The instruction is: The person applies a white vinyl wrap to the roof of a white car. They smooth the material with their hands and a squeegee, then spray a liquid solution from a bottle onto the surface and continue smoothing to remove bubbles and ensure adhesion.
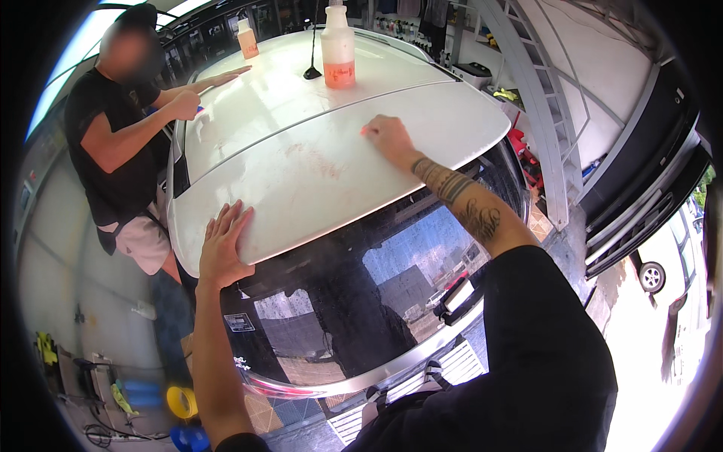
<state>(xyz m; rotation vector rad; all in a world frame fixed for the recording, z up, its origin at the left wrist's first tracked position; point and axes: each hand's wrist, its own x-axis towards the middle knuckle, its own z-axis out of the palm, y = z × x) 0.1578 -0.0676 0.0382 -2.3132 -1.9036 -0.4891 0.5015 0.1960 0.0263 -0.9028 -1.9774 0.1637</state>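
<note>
We had our left hand point(226, 245) laid nearly flat near the left rear corner of a white panel point(444, 113), its fingers extended and slightly apart, gripping nothing. Our right hand point(390, 139) was mostly closed, the fingers curled round a small orange-pink piece point(365, 130) that showed at the fingertips, low against the top of the same panel, right of its middle. Most of the piece was hidden, so we could not tell its full shape.

Between our 2 hands we saw a patch of reddish smears point(316, 160) on the panel. Beyond a dark seam lay the white car roof point(263, 98), where 2 bottles with orange-pink liquid stood upright: a large bottle point(338, 53) near the seam and a smaller bottle point(247, 41) farther off to the left. A short black antenna point(312, 73) rose just left of the large one. Below the panel, the dark rear window point(339, 301) carried bright reflections.

At the car's left side we saw a co-worker point(113, 120) in a black shirt, 1 hand flat on the roof and the other closed near a bit of blue point(199, 109).
</note>
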